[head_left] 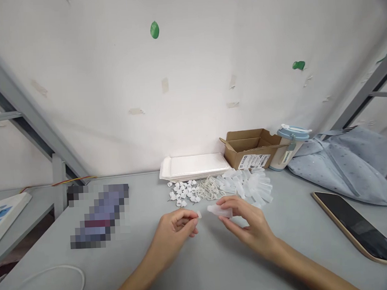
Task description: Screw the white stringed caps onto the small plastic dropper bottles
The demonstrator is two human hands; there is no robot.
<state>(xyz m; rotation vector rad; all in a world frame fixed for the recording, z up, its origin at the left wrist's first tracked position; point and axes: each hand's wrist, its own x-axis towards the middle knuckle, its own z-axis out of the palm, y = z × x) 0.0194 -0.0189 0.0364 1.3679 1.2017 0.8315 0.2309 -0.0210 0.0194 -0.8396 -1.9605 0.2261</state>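
My left hand (pixel 178 227) pinches a small whitish piece (pixel 199 214) between thumb and forefinger; its exact kind is too small to tell. Facing it across a short gap is a translucent plastic bottle (pixel 220 211), lying on its side in the grip of my right hand (pixel 246 217), narrow end toward the left. Just beyond the hands, a heap of small white caps (pixel 182 190) lies on the left. Several pale, thin loops (pixel 210 188) are piled in the middle. More translucent bottles (pixel 254 185) lie heaped on the right.
Behind the heaps are a stack of white flat packs (pixel 197 165) and an open cardboard box (pixel 253 149). A lidded cup (pixel 290 147), a blue cloth bag (pixel 345 168) and a phone (pixel 360 227) stand or lie to the right. A white cable (pixel 80 274) curves at front left.
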